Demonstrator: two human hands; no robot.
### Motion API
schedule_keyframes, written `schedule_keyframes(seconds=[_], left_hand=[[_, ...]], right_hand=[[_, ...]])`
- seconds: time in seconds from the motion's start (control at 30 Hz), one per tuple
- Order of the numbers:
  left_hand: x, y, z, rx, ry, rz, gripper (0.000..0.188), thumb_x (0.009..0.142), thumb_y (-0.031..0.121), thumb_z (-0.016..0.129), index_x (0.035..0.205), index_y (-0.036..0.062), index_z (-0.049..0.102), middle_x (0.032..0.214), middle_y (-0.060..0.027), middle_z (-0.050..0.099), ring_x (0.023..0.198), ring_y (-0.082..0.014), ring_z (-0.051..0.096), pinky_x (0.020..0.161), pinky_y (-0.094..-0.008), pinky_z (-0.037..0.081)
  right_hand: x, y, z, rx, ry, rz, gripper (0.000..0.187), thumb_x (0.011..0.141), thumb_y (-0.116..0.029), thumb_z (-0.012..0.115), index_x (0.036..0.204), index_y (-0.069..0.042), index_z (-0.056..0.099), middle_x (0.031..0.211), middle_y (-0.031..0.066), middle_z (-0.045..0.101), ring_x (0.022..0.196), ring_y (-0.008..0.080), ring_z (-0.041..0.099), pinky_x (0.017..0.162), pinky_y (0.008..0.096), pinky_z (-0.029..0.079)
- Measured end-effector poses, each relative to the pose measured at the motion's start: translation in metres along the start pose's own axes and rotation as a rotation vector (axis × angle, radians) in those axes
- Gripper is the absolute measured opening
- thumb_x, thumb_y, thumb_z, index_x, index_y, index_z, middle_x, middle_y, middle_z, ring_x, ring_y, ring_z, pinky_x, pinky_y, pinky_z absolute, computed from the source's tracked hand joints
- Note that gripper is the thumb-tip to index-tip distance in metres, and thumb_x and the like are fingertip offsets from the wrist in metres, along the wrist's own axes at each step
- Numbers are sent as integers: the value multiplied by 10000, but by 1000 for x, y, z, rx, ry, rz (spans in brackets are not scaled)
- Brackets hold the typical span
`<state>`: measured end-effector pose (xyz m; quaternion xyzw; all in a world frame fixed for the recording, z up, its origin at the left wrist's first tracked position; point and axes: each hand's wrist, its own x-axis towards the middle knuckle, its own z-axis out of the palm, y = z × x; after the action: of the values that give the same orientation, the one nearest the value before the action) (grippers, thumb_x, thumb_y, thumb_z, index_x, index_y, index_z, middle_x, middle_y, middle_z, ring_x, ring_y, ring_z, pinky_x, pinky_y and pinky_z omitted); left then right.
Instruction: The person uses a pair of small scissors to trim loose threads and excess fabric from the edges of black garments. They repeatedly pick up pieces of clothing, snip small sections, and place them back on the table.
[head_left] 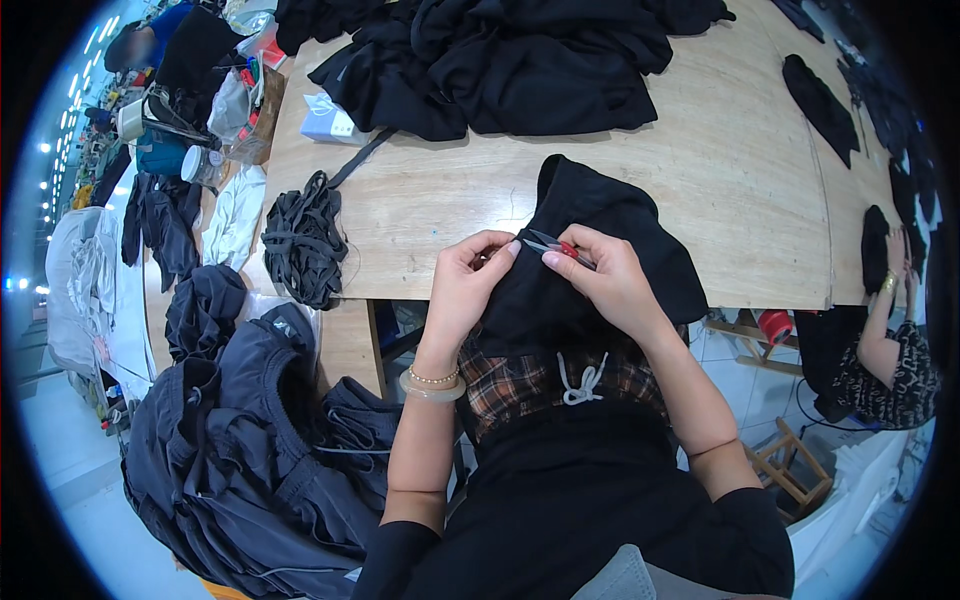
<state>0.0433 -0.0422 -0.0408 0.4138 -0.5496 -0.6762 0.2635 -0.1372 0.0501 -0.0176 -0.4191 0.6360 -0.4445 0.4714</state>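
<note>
A black garment [610,215] hangs over the near edge of the wooden table and down onto my lap. With its fingers pinched together, my left hand [478,270] grips the garment's left edge. My right hand [607,272] is closed round small thread snips [568,250] with a red part. The snips' metal blades point left, close to my left fingertips, and look slightly apart. Whether a thread lies between them is too small to tell.
Black garments [520,70] are heaped at the table's far side by a tissue box [330,120]. A bundle of dark straps [305,240] lies left. Dark grey clothes [250,440] pile up at lower left. Another person's hand [897,255] touches black cloth at far right, near a wooden stool [795,465].
</note>
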Motion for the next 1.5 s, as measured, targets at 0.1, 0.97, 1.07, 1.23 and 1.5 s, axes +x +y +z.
schedule_keyframes(seconds=[0.1,0.97,1.07,1.23,1.5], left_hand=[[1,5,0,-42,-4,-42,158,962,99,682,1046,-30,719,829,23,667,695,-5,531,624,-168,430],[12,-37,-22,74,63,53,121,972,-24,556,979,6,673,894,-22,657,850,-89,578,817,-247,464],[5,-33,-20,-84,49,-67,122,994,-18,546,1011,19,660,939,-2,640,881,-69,566,838,-219,451],[6,-40,-25,-233,25,-128,88,996,15,578,1023,38,659,995,2,645,935,-69,576,873,-219,459],[6,-38,-26,-248,24,-133,86,999,23,581,1036,42,657,1019,-3,650,944,-72,584,883,-217,461]], right_hand=[[1,6,6,79,24,-80,280,971,-194,682,830,26,584,699,-2,500,702,45,419,615,244,371],[10,28,10,-172,92,-119,265,992,-294,630,997,-29,643,690,118,592,620,191,570,616,330,446],[8,32,15,-100,112,-171,204,933,-176,703,1030,-13,628,835,104,648,719,190,605,674,303,472],[8,35,28,-188,176,-276,216,855,-91,759,1014,-11,636,890,114,679,804,241,677,722,326,514],[11,43,35,-284,278,-434,203,832,-93,768,984,-24,653,901,110,683,835,287,680,721,363,527]])
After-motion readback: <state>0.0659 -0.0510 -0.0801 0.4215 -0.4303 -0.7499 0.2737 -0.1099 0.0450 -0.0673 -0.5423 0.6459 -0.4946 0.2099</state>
